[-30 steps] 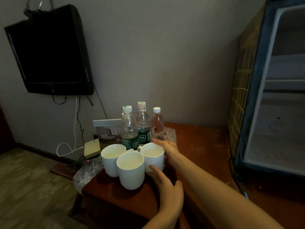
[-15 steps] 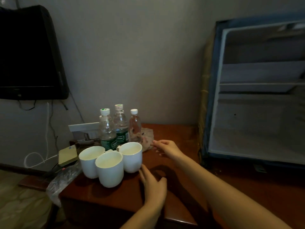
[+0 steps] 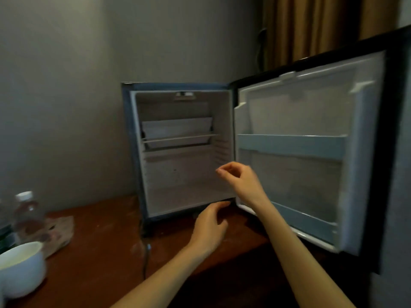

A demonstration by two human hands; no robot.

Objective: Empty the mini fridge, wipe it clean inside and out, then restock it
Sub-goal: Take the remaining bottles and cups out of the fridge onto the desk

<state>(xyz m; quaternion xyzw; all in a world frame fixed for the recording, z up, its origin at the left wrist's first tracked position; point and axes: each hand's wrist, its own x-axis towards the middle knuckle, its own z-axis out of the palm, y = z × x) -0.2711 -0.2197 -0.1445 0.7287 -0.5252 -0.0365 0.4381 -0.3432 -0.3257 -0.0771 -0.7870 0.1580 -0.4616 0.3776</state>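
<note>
The left hand [image 3: 209,227] hovers low over the red-brown wooden table [image 3: 106,241], just in front of the bottom front edge of the small blue-framed mini fridge [image 3: 133,152]. Its fingers are relaxed, slightly bent, and hold nothing. The right hand [image 3: 240,178] is raised higher, in front of the hinge side of the cabinet, with fingers loosely curled and thumb near the forefinger. Nothing shows between them.

The fridge stands on the table against the grey wall. Its white-lined door [image 3: 289,143] is swung wide to the right, and no items show in the cabinet or the door racks. No cloth is in view, so the wiping probably has yet to start.

The liner looks like hard, smooth plastic: rigid under pressure and likely slick when damp. The thin white wire shelf [image 3: 180,137] should be light and a little springy, best taken by its front rail with both hands. The door will swing if pushed, so it is best steadied at its outer edge.

At the far left stand a clear plastic bottle with a white cap [image 3: 27,214] and a white ceramic mug [image 3: 20,270], both blurred. The bottle looks light and crushable, so it should be gripped around the body. The mug is heavier and breakable, and its handle is not visible.
</note>
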